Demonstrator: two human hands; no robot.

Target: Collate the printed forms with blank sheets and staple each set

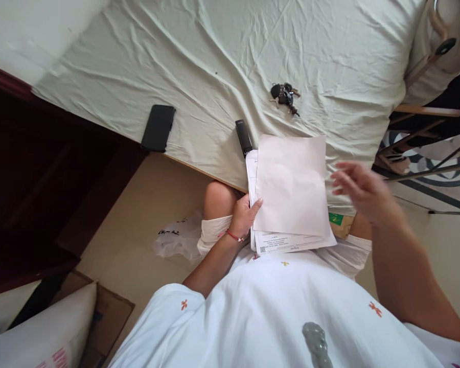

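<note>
My left hand (246, 217), with a red string bracelet on its wrist, grips the left edge of a stack of papers, its thumb on top. A blank sheet (291, 184) lies uppermost, slightly askew. Below it, printed sheets (291, 243) show along the left and bottom edges. My right hand (362, 189) is off to the right of the stack, apart from it and blurred by motion. Its fingers look loosely bent and apart, with nothing seen in them. Touching or close to the stack's upper left corner is a black stapler (244, 137).
On the pale cloth-covered table (199, 87) lie a black phone (158, 128) at the left edge and a bunch of keys (285, 97) farther back. A plastic bag (178, 237) rests on the floor. Lower left are a cardboard box (111, 317) and a white sack (57, 327).
</note>
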